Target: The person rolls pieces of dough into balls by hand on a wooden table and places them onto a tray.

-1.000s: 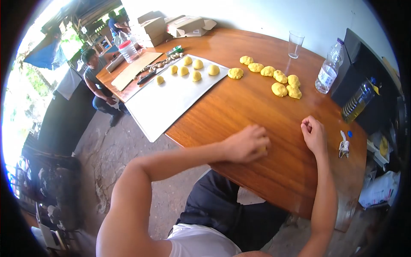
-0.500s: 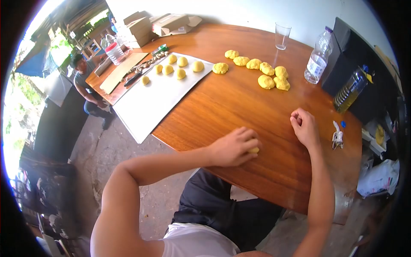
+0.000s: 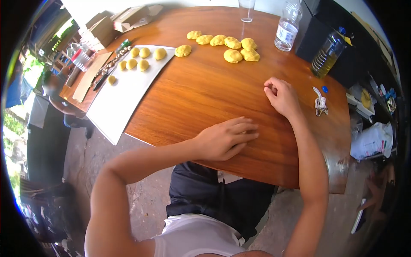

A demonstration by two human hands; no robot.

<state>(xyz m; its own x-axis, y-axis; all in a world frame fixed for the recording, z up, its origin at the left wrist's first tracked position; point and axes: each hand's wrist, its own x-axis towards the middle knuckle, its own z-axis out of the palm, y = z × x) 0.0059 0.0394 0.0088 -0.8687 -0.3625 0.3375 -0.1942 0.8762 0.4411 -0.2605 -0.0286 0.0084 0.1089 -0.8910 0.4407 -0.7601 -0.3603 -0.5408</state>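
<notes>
Hands at a glossy brown wooden table (image 3: 205,98), seen from above. Left hand (image 3: 224,139): low over the table near its front edge, lower centre of the frame, palm down, fingers slightly spread; whether anything lies beneath the palm cannot be told. Right hand (image 3: 282,98): right of centre, loosely closed, fingers folded in toward the thumb, no object visible in it. Seven smooth yellow dough balls (image 3: 142,65) occupy the far part of a flat, pale metal tray (image 3: 124,92), upper left. Eight rougher yellow dough lumps (image 3: 232,42) lie on bare wood, upper centre, one just beside the tray's edge and the others grouped to its right, beyond both hands. Upper right: a clear plastic bottle (image 3: 286,32) and a dark-tinted bottle of yellowish liquid (image 3: 325,53) stand along the far right side; a clear drinking glass (image 3: 246,10) stands at the top. A white coiled cable (image 3: 320,103) and a small blue cap (image 3: 325,89) lie right of the right hand. Left of the tray: a black-handled knife (image 3: 101,80), a flat tan board (image 3: 92,77) and a red-lidded clear jar (image 3: 80,59); behind them, open cardboard boxes (image 3: 100,29). A person (image 3: 64,105) is at the far left, beyond the table
</notes>
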